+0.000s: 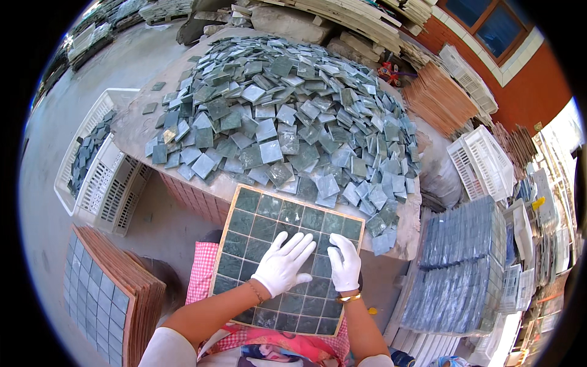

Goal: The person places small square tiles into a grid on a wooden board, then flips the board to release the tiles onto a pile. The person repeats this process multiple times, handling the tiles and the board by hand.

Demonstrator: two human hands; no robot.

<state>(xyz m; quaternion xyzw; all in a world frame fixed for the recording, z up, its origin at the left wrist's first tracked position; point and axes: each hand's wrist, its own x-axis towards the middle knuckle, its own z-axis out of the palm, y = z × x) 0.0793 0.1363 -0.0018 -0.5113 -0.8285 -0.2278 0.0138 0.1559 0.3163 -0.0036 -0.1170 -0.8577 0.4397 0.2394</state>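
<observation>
A square tray with a thin pale wooden rim (224, 241) lies tilted in front of me, filled with rows of dark green stone tiles (263, 229) divided by narrow light lines. My left hand (283, 264), in a white glove, rests on the tiles near the middle, fingers stretched and thumb apart. On the right part of the tray lies my right hand (345, 265), also white-gloved, its fingers slightly bent over the tiles. I see nothing held in either hand. Just beyond the tray's far edge, a large heap of loose grey-green tiles (269, 131) covers a stone-topped table (137, 131).
White plastic crates (113, 177) stand at the left, one with dark tile pieces. A stack of tiled boards (101, 293) leans at the lower left. Stacked grey tile sheets (452, 263) and a white crate (483, 162) are on the right; brown boards (440, 98) stand behind.
</observation>
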